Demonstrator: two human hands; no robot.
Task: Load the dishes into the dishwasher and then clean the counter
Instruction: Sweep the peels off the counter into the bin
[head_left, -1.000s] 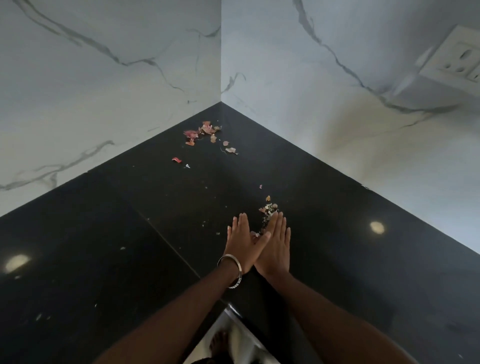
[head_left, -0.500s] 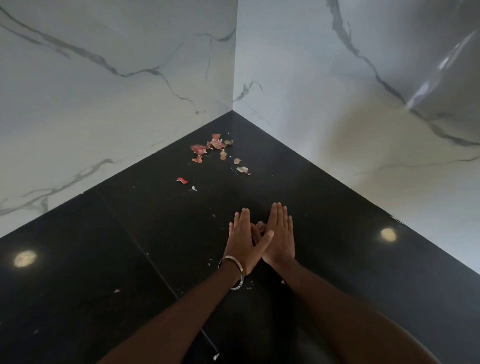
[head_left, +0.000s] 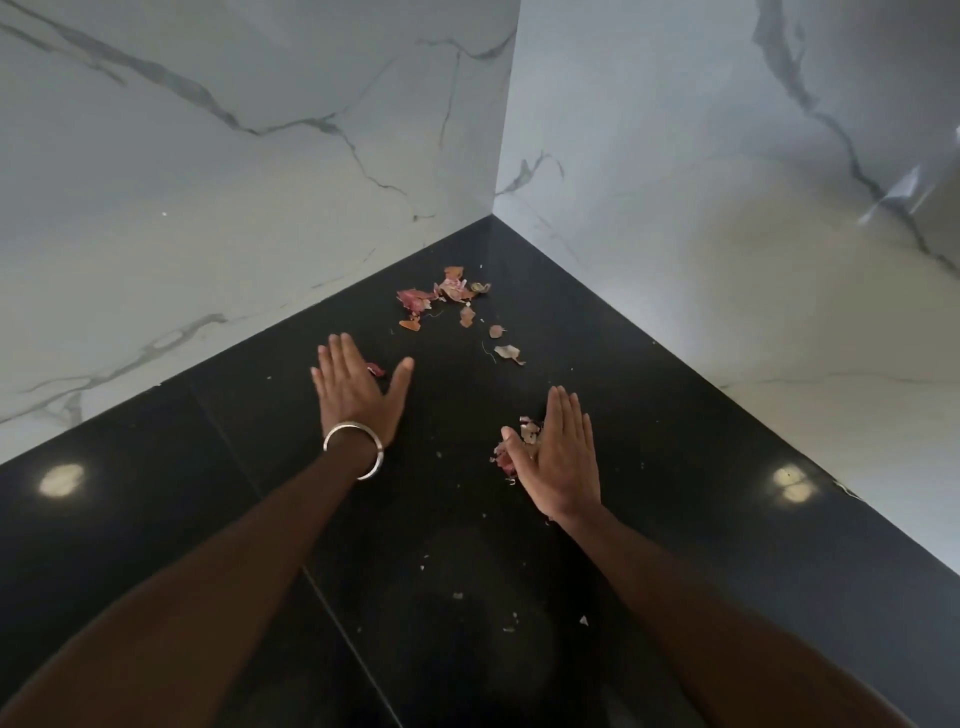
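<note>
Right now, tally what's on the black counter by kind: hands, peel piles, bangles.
Hands: 2, left hand and right hand, both flat
Peel piles: 2, corner scraps and pile by the right hand
Bangles: 1, bangle
Total: 5

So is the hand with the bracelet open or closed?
Open. The left hand with the bracelet has straight, spread fingers over the black counter and holds nothing.

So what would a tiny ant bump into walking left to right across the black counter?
Light reflection → left hand → pile of peels in the corner → scraps by the right hand → right hand → another light reflection.
</note>
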